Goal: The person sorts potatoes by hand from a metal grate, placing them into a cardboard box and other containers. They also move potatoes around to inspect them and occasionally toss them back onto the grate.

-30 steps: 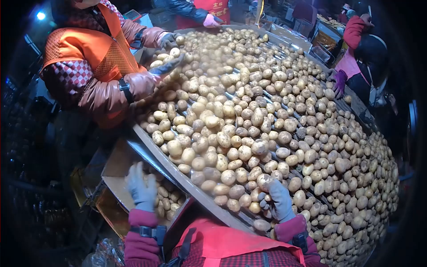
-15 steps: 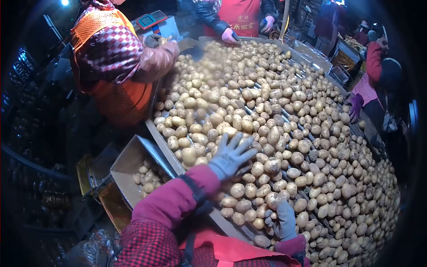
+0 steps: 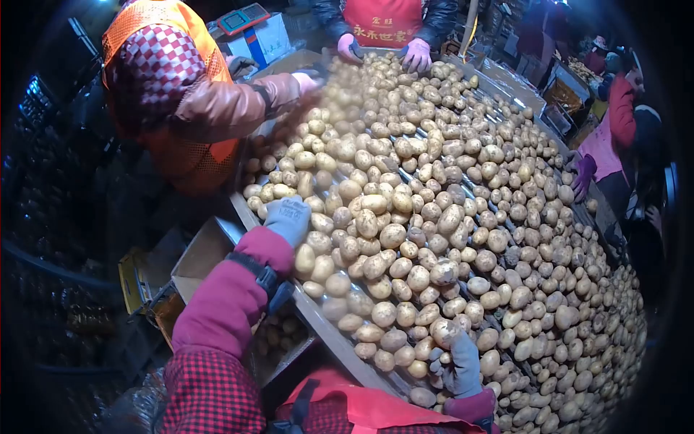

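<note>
Potatoes [image 3: 506,289] lie in a thick layer over a large sorting table, whose near rim [image 3: 340,343] runs diagonally in front of me. My left hand [image 3: 289,219], in a grey glove, is at the table's left edge among potatoes, its fingers curled down and mostly hidden under the back of the hand. My right hand [image 3: 457,365], gloved too, stays low near the front rim, fingers curled round a potato [image 3: 444,329].
A co-worker in an orange vest [image 3: 177,87] reaches in from the left. Another in a red apron [image 3: 383,22] stands at the far side. A cardboard box [image 3: 206,253] is below the left rim. More people stand at the right.
My left hand has moved left and its spread fingers have curled. My right hand has hardly moved. The orange-vested co-worker's arm has stretched over the table; the far co-worker's hands have shifted.
</note>
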Tool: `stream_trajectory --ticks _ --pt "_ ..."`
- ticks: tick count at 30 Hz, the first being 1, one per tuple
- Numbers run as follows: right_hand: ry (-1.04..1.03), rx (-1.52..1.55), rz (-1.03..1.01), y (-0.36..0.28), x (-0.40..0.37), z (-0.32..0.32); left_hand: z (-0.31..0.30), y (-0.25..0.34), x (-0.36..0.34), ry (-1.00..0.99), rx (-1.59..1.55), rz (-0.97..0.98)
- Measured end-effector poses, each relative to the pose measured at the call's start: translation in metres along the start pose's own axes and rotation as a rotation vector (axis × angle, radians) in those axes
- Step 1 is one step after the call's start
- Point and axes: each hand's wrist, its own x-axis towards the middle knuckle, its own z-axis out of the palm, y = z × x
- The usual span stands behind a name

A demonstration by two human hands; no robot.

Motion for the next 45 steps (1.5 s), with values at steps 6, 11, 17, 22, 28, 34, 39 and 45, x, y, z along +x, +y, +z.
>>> stream_trajectory --ticks 6,11,17,22,28,34,39,45 --pt "0.028 0.020 0.002 -0.003 0.001 0.002 -0.010 -0.001 -0.016 0.173 0.098 0.089" --pt "0.011 -0.026 0.042 -0.005 0.002 0.000 -0.008 0.008 0.004 0.112 0.246 0.095" --pt "-0.034 -0.014 0.015 -0.004 0.007 -0.007 0.002 0.025 0.030 -0.029 0.321 0.009" --pt "-0.005 -0.001 -0.058 0.004 0.004 -0.009 -0.022 0.029 0.018 -0.186 0.283 0.006" --pt "-0.042 -0.184 -0.262 0.013 -0.003 -0.016 -0.011 0.009 0.000 0.050 0.067 0.028" --pt "-0.275 0.068 -0.207 0.038 0.001 -0.035 -0.074 0.058 -0.105 0.675 -0.719 0.316" --pt "-0.275 0.850 0.282 0.075 0.020 -0.016 -0.078 0.142 -0.187 0.626 -0.911 0.756" --pt "-0.257 0.367 0.109 0.067 0.013 -0.029 -0.083 0.077 -0.174 0.171 -0.751 0.134"
